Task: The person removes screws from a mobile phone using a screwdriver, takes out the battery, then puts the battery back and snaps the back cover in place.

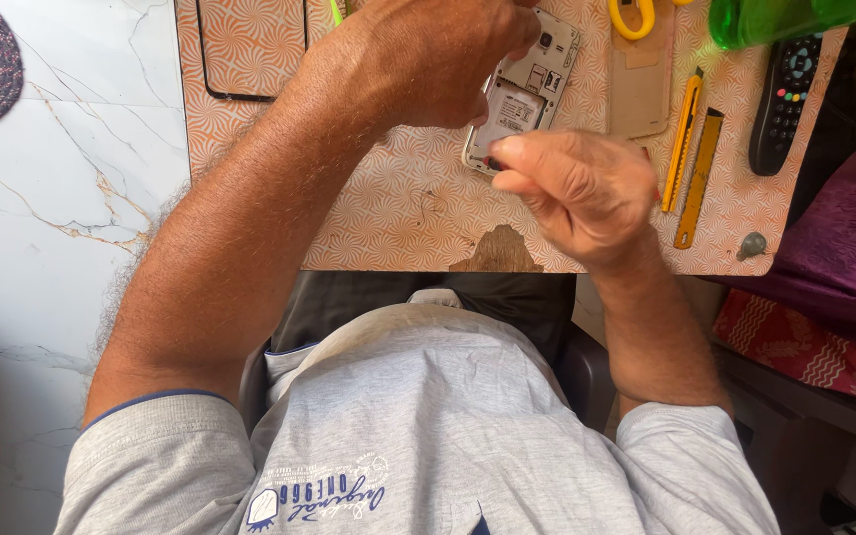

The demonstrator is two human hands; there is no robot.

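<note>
A smartphone (525, 94) with its back cover off lies on the patterned orange table (398, 208), its battery bay and circuit parts showing. My left hand (428, 59) rests on the phone's upper part and holds it down. Closer to me, my right hand (577, 188) has its fingers pinched together at the phone's lower corner; whether something small is between the fingertips cannot be made out. A tan back cover (639, 84) lies just right of the phone.
Two yellow utility knives (691, 163) lie right of the cover, then a black remote control (787, 99). Yellow scissor handles (631, 18) and a green bottle (785, 18) are at the top. A black frame (250, 96) lies top left. White marble floor (52, 198) is at left.
</note>
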